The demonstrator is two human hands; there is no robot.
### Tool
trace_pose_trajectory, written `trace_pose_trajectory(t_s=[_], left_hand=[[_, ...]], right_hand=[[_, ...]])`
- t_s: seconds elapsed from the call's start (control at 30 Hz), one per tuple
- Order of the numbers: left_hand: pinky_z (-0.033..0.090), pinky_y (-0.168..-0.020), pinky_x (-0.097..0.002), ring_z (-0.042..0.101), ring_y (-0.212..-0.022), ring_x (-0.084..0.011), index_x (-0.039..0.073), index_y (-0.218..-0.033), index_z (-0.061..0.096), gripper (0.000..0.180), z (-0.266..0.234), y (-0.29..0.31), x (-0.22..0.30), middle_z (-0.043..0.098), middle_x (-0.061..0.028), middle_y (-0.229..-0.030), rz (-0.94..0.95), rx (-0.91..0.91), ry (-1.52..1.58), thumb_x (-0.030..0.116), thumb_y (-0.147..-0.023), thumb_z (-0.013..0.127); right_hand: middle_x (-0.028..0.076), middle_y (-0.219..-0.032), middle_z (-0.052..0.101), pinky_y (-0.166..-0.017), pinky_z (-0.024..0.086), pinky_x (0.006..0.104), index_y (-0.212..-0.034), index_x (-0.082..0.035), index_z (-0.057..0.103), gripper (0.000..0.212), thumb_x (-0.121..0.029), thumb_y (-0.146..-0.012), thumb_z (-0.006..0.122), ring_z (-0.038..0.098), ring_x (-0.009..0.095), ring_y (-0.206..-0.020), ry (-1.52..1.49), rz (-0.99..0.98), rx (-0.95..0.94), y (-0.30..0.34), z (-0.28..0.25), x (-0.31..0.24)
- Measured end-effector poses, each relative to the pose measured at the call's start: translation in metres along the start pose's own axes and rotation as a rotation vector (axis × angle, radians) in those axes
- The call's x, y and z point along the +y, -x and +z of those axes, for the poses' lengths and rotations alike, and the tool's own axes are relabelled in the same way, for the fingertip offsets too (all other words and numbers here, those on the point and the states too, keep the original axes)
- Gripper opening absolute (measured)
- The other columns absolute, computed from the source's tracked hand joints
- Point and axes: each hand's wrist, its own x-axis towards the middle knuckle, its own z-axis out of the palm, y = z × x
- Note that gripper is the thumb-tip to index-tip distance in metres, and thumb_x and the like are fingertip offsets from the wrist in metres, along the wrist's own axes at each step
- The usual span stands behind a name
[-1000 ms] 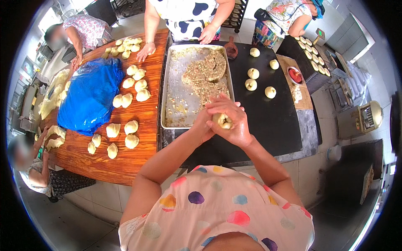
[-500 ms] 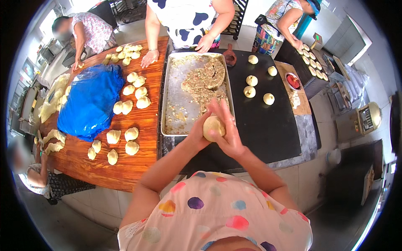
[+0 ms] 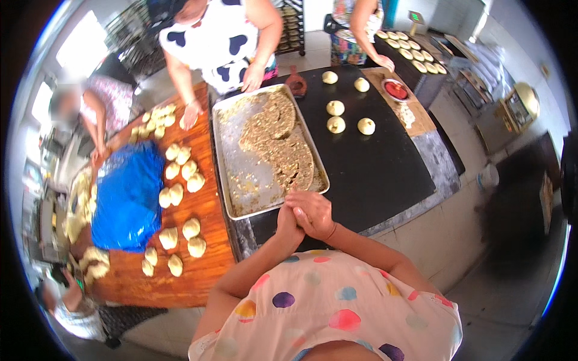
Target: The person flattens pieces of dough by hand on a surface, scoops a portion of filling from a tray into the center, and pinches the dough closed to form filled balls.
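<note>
My left hand [image 3: 288, 220] and my right hand [image 3: 317, 212] are closed together at the front edge of the tray, palms facing and fingers overlapping. The ball of dough seen between them a moment ago is now hidden by the fingers and palms. Just beyond them lies a metal tray [image 3: 238, 201] with a crumbly brown filling [image 3: 271, 135] spread mostly along its right half. To the right, several round filled dough balls [image 3: 335, 124] sit on a black board [image 3: 379, 171].
At left, several dough pieces [image 3: 191, 227] and a blue plastic-covered mound [image 3: 127, 198] rest on a wooden table [image 3: 205, 268]. A bowl of red paste [image 3: 395, 90] stands at the far right. Co-workers stand around; one's hand [image 3: 191, 114] touches dough across from me.
My hands have come together over the dough ball, covering it. The view has turned, so the tray and tables appear tilted. The co-worker opposite now has dough under one hand.
</note>
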Motion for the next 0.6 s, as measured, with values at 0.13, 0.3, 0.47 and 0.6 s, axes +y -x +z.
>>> trace_pose_trajectory(t_s=[0.13,0.3,0.47,0.6], left_hand=[[0.049,-0.096,-0.0357,0.059,-0.109,-0.0188,0.011,-0.117,0.052,0.035,-0.031,-0.023,-0.027,0.059,-0.0057,-0.113,-0.089,-0.097,-0.012,0.037,-0.104,0.033],[0.045,-0.097,-0.0414,0.055,-0.115,-0.0248,0.009,-0.129,0.049,0.054,-0.007,-0.036,-0.04,0.056,-0.0123,-0.122,-0.128,-0.113,-0.141,0.053,-0.099,0.04],[0.046,-0.102,-0.0442,0.051,-0.125,-0.0297,0.005,-0.143,0.035,0.071,0.097,-0.016,-0.009,0.049,-0.0173,-0.136,-0.201,-0.17,-0.021,0.059,-0.097,0.044],[0.049,-0.1,-0.0432,0.058,-0.115,-0.0312,-0.001,-0.136,0.041,0.057,0.068,-0.022,-0.011,0.057,-0.0202,-0.128,-0.212,-0.034,-0.252,0.045,-0.101,0.043]], right_hand=[[0.012,-0.1,0.071,-0.084,0.054,0.0414,-0.095,-0.002,0.069,0.013,-0.006,-0.086,0.06,0.068,0.03,-0.095,0.051,-0.001,0.066,0.01,-0.007,0.002],[0.013,-0.097,0.071,-0.08,0.054,0.0396,-0.092,-0.002,0.069,0.016,-0.01,-0.092,0.056,0.068,0.03,-0.09,0.03,0.15,0.114,0.021,-0.029,0.022],[0.014,-0.095,0.068,-0.082,0.051,0.0358,-0.089,0.002,0.066,0.032,-0.018,-0.102,0.044,0.066,0.025,-0.088,-0.265,0.495,0.424,-0.019,-0.091,0.036],[0.018,-0.099,0.066,-0.088,0.049,0.0364,-0.091,0.008,0.062,0.035,-0.015,-0.103,0.039,0.063,0.026,-0.097,0.027,-0.001,0.571,-0.092,-0.157,0.061]])
